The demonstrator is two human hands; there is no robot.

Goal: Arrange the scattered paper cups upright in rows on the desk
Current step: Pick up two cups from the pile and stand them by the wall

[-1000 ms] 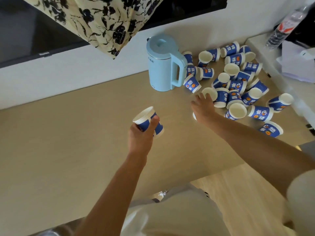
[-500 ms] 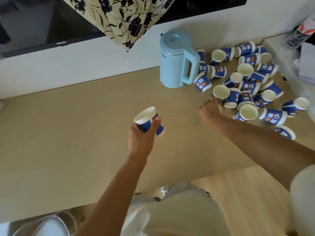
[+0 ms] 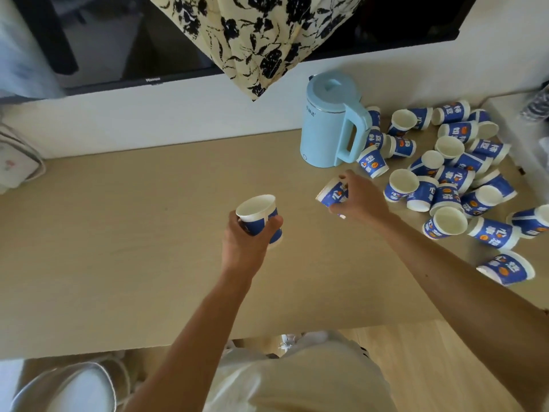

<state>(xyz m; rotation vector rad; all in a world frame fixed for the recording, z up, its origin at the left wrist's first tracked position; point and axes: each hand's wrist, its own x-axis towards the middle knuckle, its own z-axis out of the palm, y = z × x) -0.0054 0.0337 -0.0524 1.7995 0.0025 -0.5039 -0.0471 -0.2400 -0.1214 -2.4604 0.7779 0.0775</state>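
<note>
Left hand (image 3: pixel 246 236): fingers and thumb wrapped round a blue-and-white paper cup, gripping its wall from below.
Left-hand cup (image 3: pixel 258 214): mouth up, tipped slightly, over the middle of the counter (image 3: pixel 118 233); cannot tell whether its base touches the surface.
Right hand (image 3: pixel 361 197): fingers curled over a second cup, pinching it from above.
Right-hand cup (image 3: pixel 332 193): lying tipped, rim facing left, just in front of the kettle (image 3: pixel 329 123); lifted or resting, cannot tell.
Scattered cups (image 3: pixel 445 179): heaped on the right end of the counter, most on their sides, some touching or overlapping, a few with mouths up.
Kettle: pale blue, upright, handle toward the heap, at the back edge by the wall.
Above: floral cloth (image 3: pixel 261 34) hanging over a dark screen (image 3: pixel 118 40).
</note>
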